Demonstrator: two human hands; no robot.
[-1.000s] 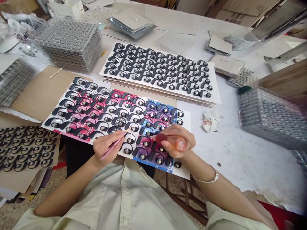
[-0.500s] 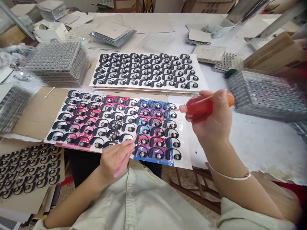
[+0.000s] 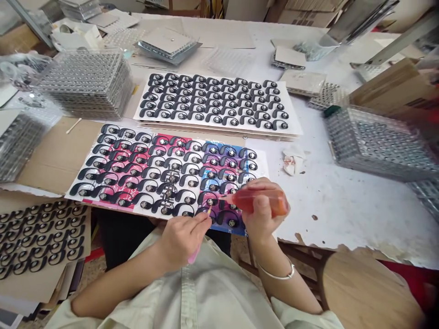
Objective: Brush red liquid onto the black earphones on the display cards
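Observation:
My right hand (image 3: 265,219) is wrapped round a squeeze bottle (image 3: 245,201) of red-orange liquid, tilted sideways. Its thin nozzle points left, close to a black hook-shaped piece (image 3: 210,201) with a round silver centre. Just below, the fingers of my left hand (image 3: 185,235) pinch a thin pink-handled stick (image 3: 194,256) whose yellowish tip is near the same piece. Whether either tip touches it, I cannot tell. Rows of such pieces cover a colourful printed sheet (image 3: 262,164) before me; my right hand hides some at its lower right.
A second sheet (image 3: 291,123) of black pieces lies behind. Stacks of clear trays stand at left (image 3: 85,82) and right (image 3: 380,141). A crumpled, red-stained tissue (image 3: 294,161) lies to the right, a cotton swab (image 3: 73,125) to the left. Another board of pieces (image 3: 44,237) sits lower left.
My right hand has brought the bottle left and down from the sheet's right edge, uncovering the tissue. My left hand has shifted right with the stick. Both tips are now close together.

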